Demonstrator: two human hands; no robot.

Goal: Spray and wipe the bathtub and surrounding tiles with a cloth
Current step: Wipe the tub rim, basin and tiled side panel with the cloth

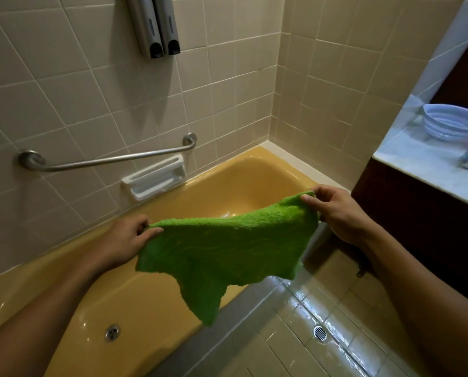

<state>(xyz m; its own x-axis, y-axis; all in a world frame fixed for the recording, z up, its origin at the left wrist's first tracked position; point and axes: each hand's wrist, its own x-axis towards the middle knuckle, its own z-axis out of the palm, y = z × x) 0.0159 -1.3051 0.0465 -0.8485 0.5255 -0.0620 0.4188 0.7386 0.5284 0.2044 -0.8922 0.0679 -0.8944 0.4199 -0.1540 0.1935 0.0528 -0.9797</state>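
Over the yellow bathtub [151,289] I held the green cloth [222,248] spread in the air, my left hand [124,242] and right hand [336,210] each pinching a top corner. Folding it for wiping seemed next.

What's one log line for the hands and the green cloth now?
green cloth: held spread above yellow bathtub | left hand: pinches one corner | right hand: pinches another corner | wiping: not begun
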